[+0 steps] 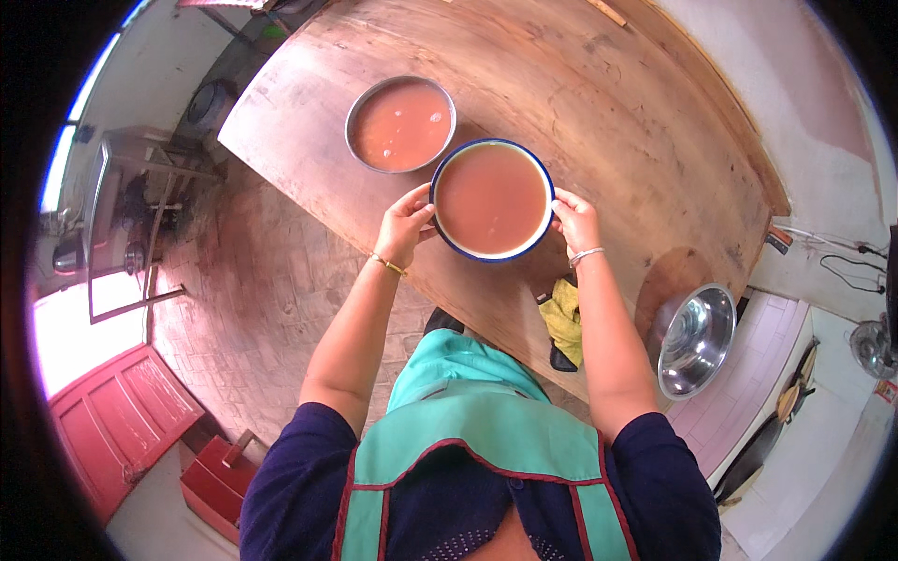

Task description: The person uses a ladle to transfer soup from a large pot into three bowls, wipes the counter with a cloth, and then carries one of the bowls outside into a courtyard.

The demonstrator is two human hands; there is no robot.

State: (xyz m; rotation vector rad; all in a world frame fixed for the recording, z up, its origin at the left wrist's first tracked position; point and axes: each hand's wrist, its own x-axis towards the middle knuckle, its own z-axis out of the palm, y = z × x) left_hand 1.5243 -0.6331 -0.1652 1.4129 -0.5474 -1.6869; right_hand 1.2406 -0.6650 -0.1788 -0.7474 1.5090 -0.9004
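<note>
A white enamel basin with a blue rim (440, 236) is full of reddish-brown liquid (493, 198). On its left side my left hand (408, 224) grips the rim, thumb on top. Opposite, my right hand (575, 222) grips the right rim. Whether the basin touches the table or hangs just above it, I cannot tell. Just beyond it to the left, a metal bowl (348, 140) on the table holds similar liquid with a few bubbles. A yellow cloth (562, 323) lies near the table's front edge, beside my right forearm.
The wooden table (617, 122) stretches away ahead. An empty steel bowl (697, 341) leans at the right, by a tiled counter (748, 365) with a dark wok (751, 458). Brick floor (253, 252) lies left of the table, with a red door (126, 421) and red box (210, 486) farther off.
</note>
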